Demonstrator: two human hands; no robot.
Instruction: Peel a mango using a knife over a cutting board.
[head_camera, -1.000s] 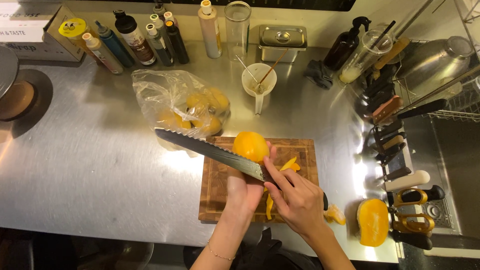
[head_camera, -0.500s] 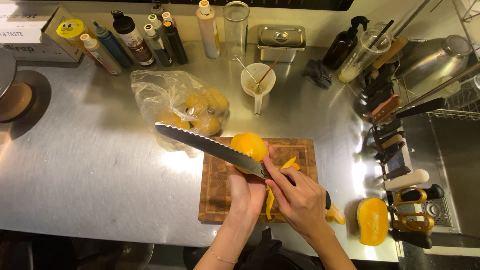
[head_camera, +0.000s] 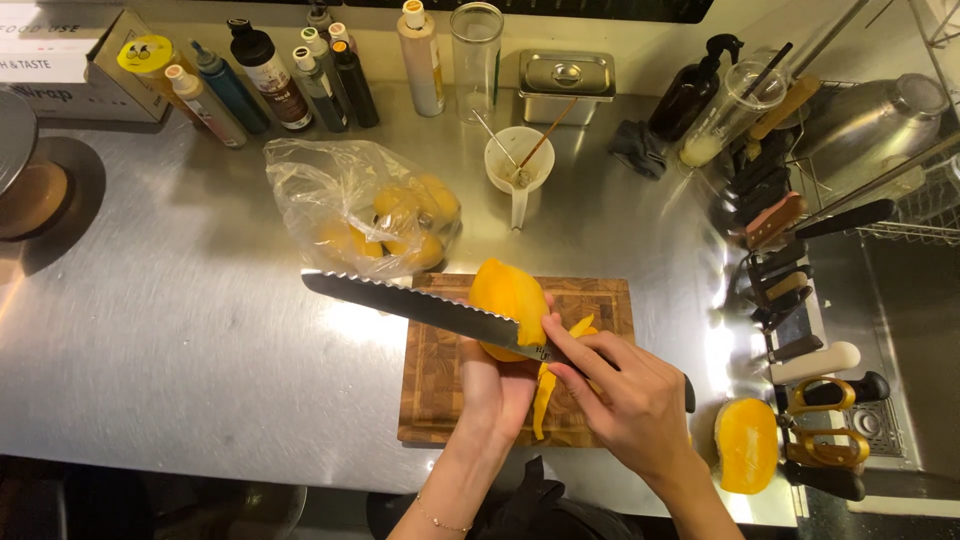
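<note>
My left hand (head_camera: 497, 392) holds a peeled orange-yellow mango (head_camera: 508, 296) upright over the wooden cutting board (head_camera: 436, 385). My right hand (head_camera: 625, 397) grips the handle of a long serrated knife (head_camera: 420, 308). Its blade lies across the mango's lower side and points up and to the left. A strip of yellow peel (head_camera: 545, 392) hangs down between my two hands.
A plastic bag of mangoes (head_camera: 362, 212) lies behind the board. A cut mango half (head_camera: 747, 444) rests at the counter's right edge beside a rack of knives (head_camera: 800, 330). Bottles (head_camera: 262, 65), a white cup (head_camera: 518, 160) and a metal container (head_camera: 565, 86) line the back.
The knife blade has shifted slightly up and left along the mango. My hands and the fruit stay in about the same place over the board.
</note>
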